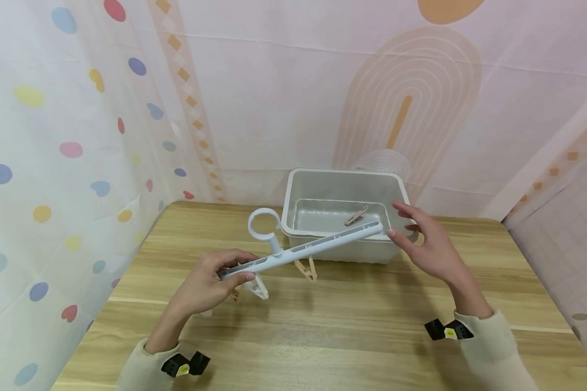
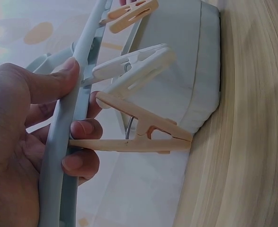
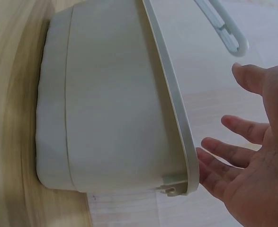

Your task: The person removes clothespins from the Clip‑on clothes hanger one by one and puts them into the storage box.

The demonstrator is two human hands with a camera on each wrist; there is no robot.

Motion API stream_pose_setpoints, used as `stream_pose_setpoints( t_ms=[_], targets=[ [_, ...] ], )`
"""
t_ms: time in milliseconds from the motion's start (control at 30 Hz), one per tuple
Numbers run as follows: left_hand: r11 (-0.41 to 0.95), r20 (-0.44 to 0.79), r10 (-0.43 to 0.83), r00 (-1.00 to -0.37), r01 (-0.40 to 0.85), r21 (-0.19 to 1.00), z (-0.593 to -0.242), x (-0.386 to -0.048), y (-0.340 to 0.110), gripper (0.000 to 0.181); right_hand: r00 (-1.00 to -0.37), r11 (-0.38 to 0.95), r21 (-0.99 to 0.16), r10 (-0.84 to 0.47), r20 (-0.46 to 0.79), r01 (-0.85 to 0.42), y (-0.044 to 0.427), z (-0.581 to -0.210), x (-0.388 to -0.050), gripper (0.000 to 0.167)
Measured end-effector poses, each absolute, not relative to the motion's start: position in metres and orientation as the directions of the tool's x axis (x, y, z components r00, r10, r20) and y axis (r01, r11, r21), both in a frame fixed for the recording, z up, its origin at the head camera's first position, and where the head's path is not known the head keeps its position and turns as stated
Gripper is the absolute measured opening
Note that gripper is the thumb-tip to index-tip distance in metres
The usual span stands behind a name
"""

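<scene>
My left hand [image 1: 207, 282] grips one end of a pale blue clip hanger [image 1: 298, 252], a slotted bar with a ring-shaped hook standing up from it. Below the bar hang clothespins: a beige one [image 2: 148, 130] and a white one [image 2: 136, 71] by my left fingers, and a tan one [image 1: 307, 269] farther along. The bar's far end reaches up in front of the grey bin [image 1: 342, 251]. My right hand [image 1: 430, 247] is spread at the bin's right rim, near that end of the bar but apart from it, holding nothing.
Inside the bin lies a single brown clothespin [image 1: 356, 217] with a hook. The bin stands at the back of the wooden table [image 1: 323, 336], close to a patterned curtain [image 1: 283, 108]. Another dotted curtain [image 1: 83, 179] hangs along the left side.
</scene>
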State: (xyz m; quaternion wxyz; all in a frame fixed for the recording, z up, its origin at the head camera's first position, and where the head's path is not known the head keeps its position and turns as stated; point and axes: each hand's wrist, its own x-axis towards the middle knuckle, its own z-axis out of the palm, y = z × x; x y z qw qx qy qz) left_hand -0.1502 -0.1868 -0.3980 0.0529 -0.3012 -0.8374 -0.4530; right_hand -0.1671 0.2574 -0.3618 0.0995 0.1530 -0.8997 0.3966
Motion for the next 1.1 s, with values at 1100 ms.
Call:
stream_pose_setpoints(
  t_ms=[1100],
  targets=[
    [0.386, 0.390, 0.430, -0.814, 0.557, 0.735, -0.397, -0.149, -0.181, 0.025, -0.898, 0.593, -0.675, -0.300, 0.321, -0.440, 0.228, -0.374, -0.130, 0.071]
  ],
)
